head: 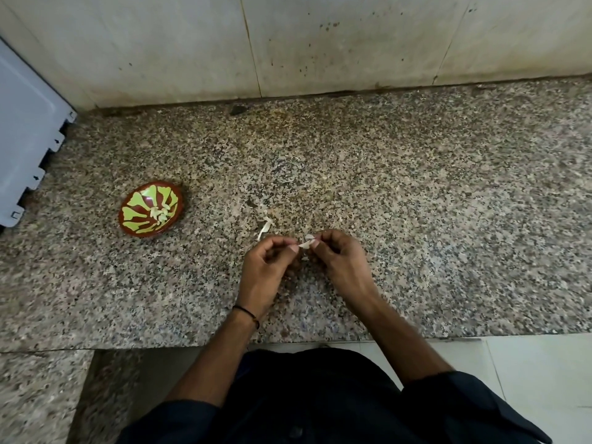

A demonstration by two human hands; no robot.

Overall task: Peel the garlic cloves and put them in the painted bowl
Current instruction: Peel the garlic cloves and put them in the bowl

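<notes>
Both my hands meet over the middle of the granite counter. My left hand and my right hand pinch one small pale garlic clove between their fingertips, with a bit of papery skin sticking up from it. The painted bowl, red-brown with yellow-green petals, sits to the left on the counter, well apart from my hands. Several peeled cloves lie in its middle.
A loose strip of garlic skin lies on the counter just beyond my left hand. A grey-blue appliance panel stands at the far left. A stained tiled wall closes the back. The counter's front edge runs just below my wrists.
</notes>
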